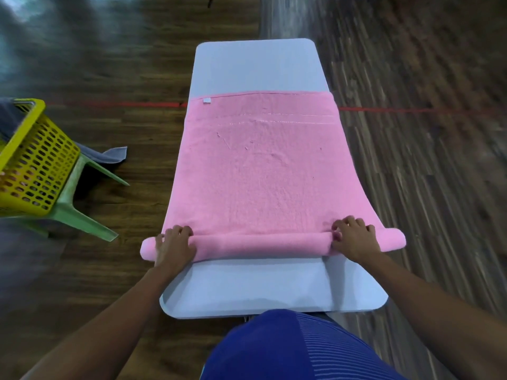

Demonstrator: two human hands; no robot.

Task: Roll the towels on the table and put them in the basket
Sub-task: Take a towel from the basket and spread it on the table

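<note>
Two hands on the job, both clamped onto the same roll. My left hand (174, 246) sits low and left of centre, fingers curled over the top of the rolled near edge of the pink towel (258, 165). My right hand (354, 238) mirrors it, low and right of centre, fingers bent over the roll (260, 242) the same way. I can't see either thumb clearly.

That roll runs straight across the frame between the hands, and its two ends poke out past each hand and past the sides of the white table (258, 64). Above it, the unrolled part of the towel lies flat and covers the table's full width up to mid-frame. A small white tag (206, 100) shows at the towel's upper-left corner. Bare tabletop shows above the far hem and again below the roll.

Over at the left edge stands the yellow basket (35, 165), perched on a green stool (79, 215), well apart from the table. A grey cloth (109, 156) hangs out of it. A red line (115, 104) crosses the wooden floor behind, and my blue shirt (288, 349) fills the bottom centre.
</note>
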